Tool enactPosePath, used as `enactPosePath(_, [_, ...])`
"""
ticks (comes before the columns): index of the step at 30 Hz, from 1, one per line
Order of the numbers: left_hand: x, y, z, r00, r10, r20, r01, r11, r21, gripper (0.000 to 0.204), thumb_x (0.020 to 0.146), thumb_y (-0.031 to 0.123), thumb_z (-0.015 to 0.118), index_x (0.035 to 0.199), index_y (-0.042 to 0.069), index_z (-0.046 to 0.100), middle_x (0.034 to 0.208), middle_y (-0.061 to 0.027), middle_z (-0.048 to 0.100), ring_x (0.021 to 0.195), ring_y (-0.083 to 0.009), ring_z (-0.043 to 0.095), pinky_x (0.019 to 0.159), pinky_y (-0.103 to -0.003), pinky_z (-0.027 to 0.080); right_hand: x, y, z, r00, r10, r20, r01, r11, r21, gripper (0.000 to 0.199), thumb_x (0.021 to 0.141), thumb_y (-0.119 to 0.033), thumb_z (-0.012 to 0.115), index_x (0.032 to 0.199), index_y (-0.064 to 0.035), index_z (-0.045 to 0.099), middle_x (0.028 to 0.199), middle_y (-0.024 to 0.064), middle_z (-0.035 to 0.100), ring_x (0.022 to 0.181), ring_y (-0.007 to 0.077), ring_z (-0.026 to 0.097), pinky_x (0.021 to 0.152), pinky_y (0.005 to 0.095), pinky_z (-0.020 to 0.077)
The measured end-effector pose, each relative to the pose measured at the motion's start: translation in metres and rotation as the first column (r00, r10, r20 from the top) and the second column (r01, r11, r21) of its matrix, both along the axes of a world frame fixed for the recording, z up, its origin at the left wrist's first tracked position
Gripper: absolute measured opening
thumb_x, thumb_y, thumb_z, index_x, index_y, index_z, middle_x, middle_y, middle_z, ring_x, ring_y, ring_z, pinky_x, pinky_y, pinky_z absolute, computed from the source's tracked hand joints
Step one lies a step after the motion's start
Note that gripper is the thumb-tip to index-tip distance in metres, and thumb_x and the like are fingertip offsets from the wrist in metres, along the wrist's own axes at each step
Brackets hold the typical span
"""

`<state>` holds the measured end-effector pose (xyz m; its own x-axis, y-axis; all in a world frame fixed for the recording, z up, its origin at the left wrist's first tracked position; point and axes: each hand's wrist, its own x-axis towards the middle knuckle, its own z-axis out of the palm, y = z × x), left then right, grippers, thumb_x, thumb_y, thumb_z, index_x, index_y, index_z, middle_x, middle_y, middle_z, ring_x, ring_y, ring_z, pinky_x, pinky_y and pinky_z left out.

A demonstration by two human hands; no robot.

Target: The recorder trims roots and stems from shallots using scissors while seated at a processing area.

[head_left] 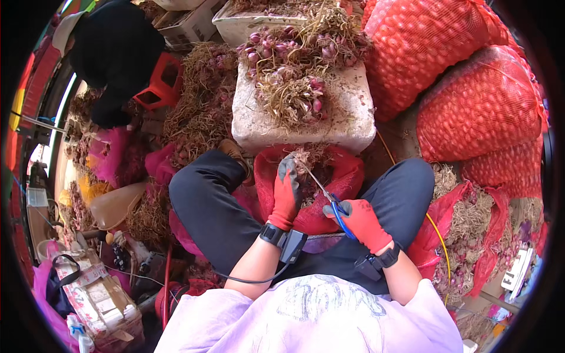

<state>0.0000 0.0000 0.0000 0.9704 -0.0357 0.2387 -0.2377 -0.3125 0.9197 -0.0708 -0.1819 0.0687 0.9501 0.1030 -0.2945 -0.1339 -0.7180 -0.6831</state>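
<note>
My left hand (286,194), in a red and grey glove, is closed around a small bunch of shallots (303,156) with dry stems; its fingers hide most of the bunch. My right hand (366,223), gloved the same way, grips the blue-handled scissors (322,188). Their blades point up and left, with the tips at the bunch; whether the blades touch a stem I cannot tell. Under both hands, between my crossed legs, lies an opened red mesh sack (348,169). Just beyond it stands a white foam box (247,120) with purple shallots (288,97) heaped on top.
Full red mesh sacks (477,103) are stacked at the right. Dried shallot stems (200,100) pile up on the left, beside a red stool (160,81) and a person in black (118,50). A yellow cord (438,232) runs past my right knee. Cartons (103,300) stand lower left.
</note>
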Motion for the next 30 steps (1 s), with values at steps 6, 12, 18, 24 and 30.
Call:
enactPosePath(6, [0.010, 0.008, 0.009, 0.990, 0.140, -0.015, -0.140, 0.983, -0.114, 0.052, 0.079, 0.002, 0.061, 0.127, 0.004, 0.044, 0.114, -0.0126, 0.048, 0.099, -0.0225, 0.053, 0.087, -0.031, 0.044, 0.010, -0.005, 0.002, 0.714, -0.091, -0.694, 0.568, 0.654, 0.499, 0.028, 0.085, -0.036, 0.064, 0.085, -0.0083, 0.061, 0.062, -0.0012, 0.055, 0.049, 0.0064, 0.054, 0.041, 0.0199, 0.0379])
enactPosePath(12, [-0.007, -0.009, 0.020, 0.993, -0.044, 0.107, 0.027, 0.988, 0.155, 0.063, 0.078, 0.002, 0.062, 0.136, 0.007, 0.037, 0.128, -0.0131, 0.040, 0.106, -0.0231, 0.051, 0.095, -0.032, 0.040, 0.067, 0.029, -0.041, 0.841, -0.103, -0.531, 0.526, 0.385, 0.758, 0.030, 0.084, -0.033, 0.065, 0.092, -0.0033, 0.063, 0.075, 0.0018, 0.060, 0.057, 0.0091, 0.057, 0.045, 0.0224, 0.0426])
enactPosePath(18, [-0.003, -0.006, 0.022, 0.849, -0.347, -0.398, -0.073, 0.670, -0.739, 0.041, 0.086, 0.006, 0.054, 0.125, 0.002, 0.042, 0.102, -0.0039, 0.055, 0.081, -0.0093, 0.053, 0.066, -0.022, 0.046, 0.075, 0.031, -0.047, 0.838, -0.098, -0.537, 0.546, 0.182, 0.818, 0.021, 0.083, -0.019, 0.064, 0.094, -0.0016, 0.060, 0.082, 0.0022, 0.063, 0.070, 0.0128, 0.060, 0.062, 0.0264, 0.0474])
enactPosePath(24, [-0.003, 0.007, 0.001, 0.895, -0.261, -0.362, 0.137, 0.933, -0.334, 0.024, 0.087, 0.013, 0.057, 0.108, 0.004, 0.049, 0.072, -0.0047, 0.054, 0.061, -0.0142, 0.052, 0.055, -0.025, 0.045, 0.071, 0.036, -0.045, 0.978, -0.188, 0.091, 0.087, 0.761, 0.643, 0.026, 0.077, -0.012, 0.068, 0.098, -0.0013, 0.058, 0.084, 0.0056, 0.063, 0.076, 0.0131, 0.056, 0.073, 0.0296, 0.0473])
enactPosePath(30, [0.010, 0.020, 0.006, 0.669, -0.444, -0.596, -0.302, 0.570, -0.764, 0.032, 0.094, 0.045, 0.044, 0.093, 0.015, 0.055, 0.082, -0.0044, 0.061, 0.066, -0.0116, 0.054, 0.050, -0.023, 0.042, 0.077, 0.020, -0.030, 0.942, -0.333, 0.040, 0.309, 0.908, 0.282, 0.038, 0.078, -0.032, 0.069, 0.097, -0.0005, 0.059, 0.084, 0.0107, 0.063, 0.071, 0.0193, 0.059, 0.067, 0.0336, 0.0473])
